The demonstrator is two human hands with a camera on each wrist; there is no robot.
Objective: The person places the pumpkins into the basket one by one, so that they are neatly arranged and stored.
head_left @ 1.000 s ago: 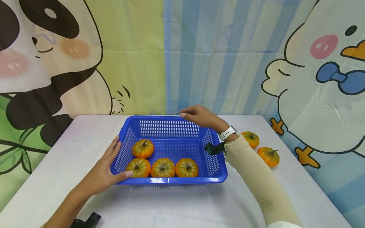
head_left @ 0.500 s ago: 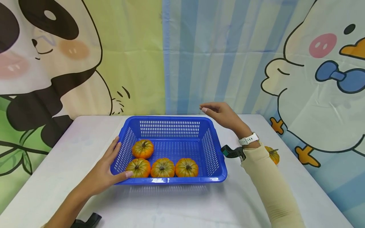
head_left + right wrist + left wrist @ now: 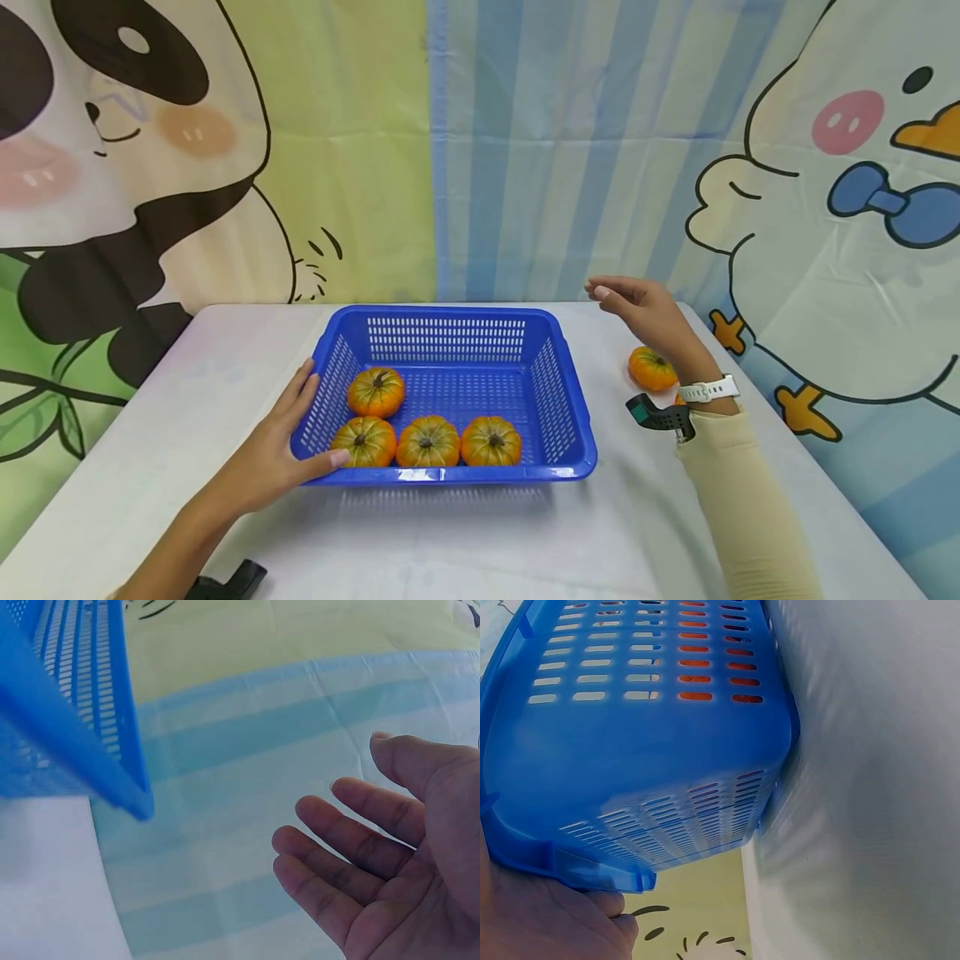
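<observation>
A blue plastic basket (image 3: 450,477) with slotted walls sits on the table, holding several small orange pumpkins (image 3: 426,442) along its front and left. My left hand (image 3: 277,450) grips the basket's near left corner, thumb over the rim and fingers along the outer left side. In the left wrist view, that hand (image 3: 555,919) lies against the underside of the rim. My right hand (image 3: 648,312) is in the air right of the basket, fingers loosely bent and nothing in them; the right wrist view shows its bare palm (image 3: 397,907). Below it on the table is another pumpkin (image 3: 651,369).
A sliver of one more pumpkin (image 3: 679,400) shows beside the right wrist, mostly hidden by it. The white table (image 3: 450,550) ends at a printed curtain (image 3: 525,150) behind the basket. A black strap piece (image 3: 232,579) hangs at my left forearm.
My right hand has moved right, from over the basket's far right edge to above the pumpkins on the table. My left hand and the basket have stayed put.
</observation>
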